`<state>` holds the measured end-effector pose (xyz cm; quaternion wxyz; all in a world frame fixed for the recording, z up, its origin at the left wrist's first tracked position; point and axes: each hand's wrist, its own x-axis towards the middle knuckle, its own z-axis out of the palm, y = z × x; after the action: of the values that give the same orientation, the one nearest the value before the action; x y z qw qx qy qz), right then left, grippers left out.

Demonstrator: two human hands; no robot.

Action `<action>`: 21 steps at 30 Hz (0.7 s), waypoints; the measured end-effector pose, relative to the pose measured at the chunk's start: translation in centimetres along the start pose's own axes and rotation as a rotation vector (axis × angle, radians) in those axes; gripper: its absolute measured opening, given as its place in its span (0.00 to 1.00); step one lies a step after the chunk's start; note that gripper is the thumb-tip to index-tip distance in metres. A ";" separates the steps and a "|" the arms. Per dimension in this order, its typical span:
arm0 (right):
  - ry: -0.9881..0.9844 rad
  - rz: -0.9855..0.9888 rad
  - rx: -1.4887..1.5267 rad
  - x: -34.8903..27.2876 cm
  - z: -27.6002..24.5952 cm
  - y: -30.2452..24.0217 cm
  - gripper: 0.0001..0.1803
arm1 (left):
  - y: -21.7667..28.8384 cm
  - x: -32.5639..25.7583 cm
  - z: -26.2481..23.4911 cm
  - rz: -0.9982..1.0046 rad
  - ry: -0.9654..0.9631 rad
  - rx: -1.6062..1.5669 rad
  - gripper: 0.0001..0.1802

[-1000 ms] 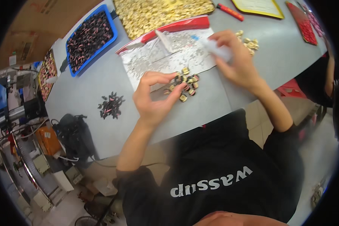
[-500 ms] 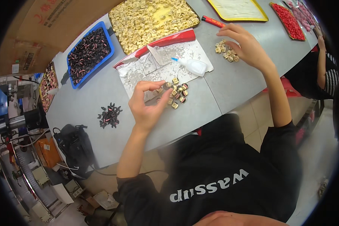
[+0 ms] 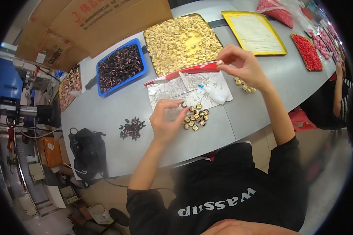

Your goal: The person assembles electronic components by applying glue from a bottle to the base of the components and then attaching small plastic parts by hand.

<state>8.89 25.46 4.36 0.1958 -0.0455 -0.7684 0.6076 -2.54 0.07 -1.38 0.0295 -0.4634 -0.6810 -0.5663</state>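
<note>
between thumb and fingertip of our left hand [image 3: 165,122] we pinch a dark curved piece [image 3: 183,104], while our right hand [image 3: 245,67] pinches a cream piece [image 3: 220,62] in the air, near the red strip of the white sheet [image 3: 161,92]. both pinches look light, probably because such tiny parts would vanish inside a fuller grasp. the left hand is beside a heap of two-tone pieces [image 3: 195,118]; whether it touches them, we cannot tell.

a dark pile [image 3: 132,129] lies on our left and a cream pile [image 3: 246,87] on our right, likely so each hand has its own supply within reach. the squeeze bottle [image 3: 217,95] lies on the sheet between our hands, perhaps to suit either one, though it takes up room there.

beyond stand a blue tray [image 3: 122,84] of dark pieces and a cream-filled tray [image 3: 191,41]; behind them, a cardboard box [image 3: 110,29] walls off the far left. a black bag [image 3: 87,150] crowds the table's left edge.
</note>
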 end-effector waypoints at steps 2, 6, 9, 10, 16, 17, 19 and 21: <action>-0.054 0.018 0.143 0.8 2.4 0.2 0.08 | -0.1 0.3 0.0 0.023 0.046 0.017 0.19; -0.183 0.039 0.180 0.5 6.4 1.1 0.10 | -0.5 0.3 0.3 0.022 0.131 -0.020 0.19; -0.229 0.080 0.164 -0.3 8.0 1.6 0.13 | -0.2 0.3 0.1 0.030 0.108 0.004 0.20; -0.204 0.163 0.310 -0.6 8.4 1.2 0.13 | -0.2 0.2 0.0 0.047 0.086 0.009 0.21; -0.207 0.357 0.478 -0.8 7.9 1.8 0.09 | 0.0 0.1 0.6 0.082 0.060 0.011 0.23; -0.222 0.374 0.455 -0.8 7.8 1.7 0.09 | -0.1 0.1 0.6 0.077 0.052 0.010 0.23; -0.233 0.396 0.437 -0.9 7.7 1.6 0.09 | -0.2 0.0 0.7 0.114 0.048 0.007 0.23; -0.270 0.410 0.491 -1.0 7.9 1.5 0.09 | -0.3 -0.1 0.7 0.133 0.059 0.000 0.22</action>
<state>6.72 18.31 1.20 -0.0286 -0.0699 -0.5931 0.8016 -2.35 0.60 -1.94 0.0871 -0.4906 -0.6476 -0.5765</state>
